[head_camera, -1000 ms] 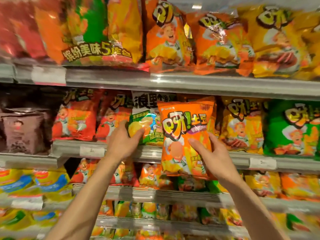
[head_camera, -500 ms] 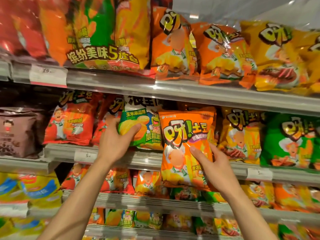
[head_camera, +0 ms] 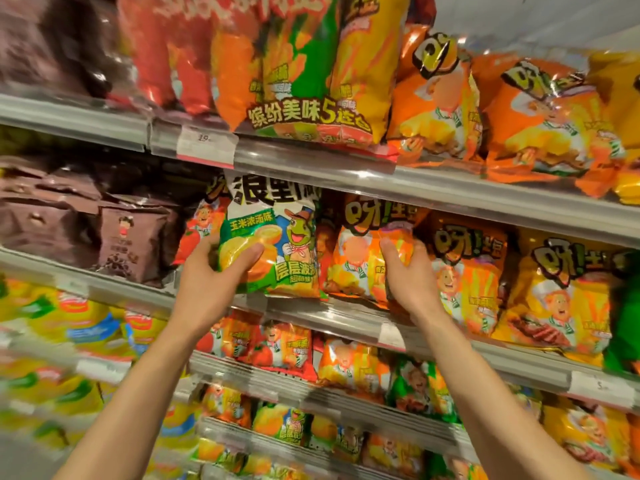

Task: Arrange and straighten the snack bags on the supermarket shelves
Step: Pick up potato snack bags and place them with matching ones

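Observation:
A green-and-white chip bag (head_camera: pixel 277 233) stands upright on the middle shelf (head_camera: pixel 450 334). My left hand (head_camera: pixel 211 275) grips its lower left side, thumb across the front. Right beside it sits an orange chip bag (head_camera: pixel 360 258), set back on the same shelf under the upper rail. My right hand (head_camera: pixel 405 275) holds its right side, fingers pressed into the front. More orange and yellow bags of the same brand (head_camera: pixel 467 271) line the shelf to the right.
Large multipack bags (head_camera: pixel 304 74) and orange bags (head_camera: pixel 440 98) fill the top shelf. Brown bags (head_camera: pixel 131 237) stand at the middle shelf's left. Lower shelves hold small orange, green and yellow bags (head_camera: pixel 349 368). Price labels (head_camera: pixel 206 145) are fixed on the shelf rails.
My right hand has pushed the orange bag up from in front of the shelf edge into the middle shelf. My left hand now grips the green bag. The view tilted up and left.

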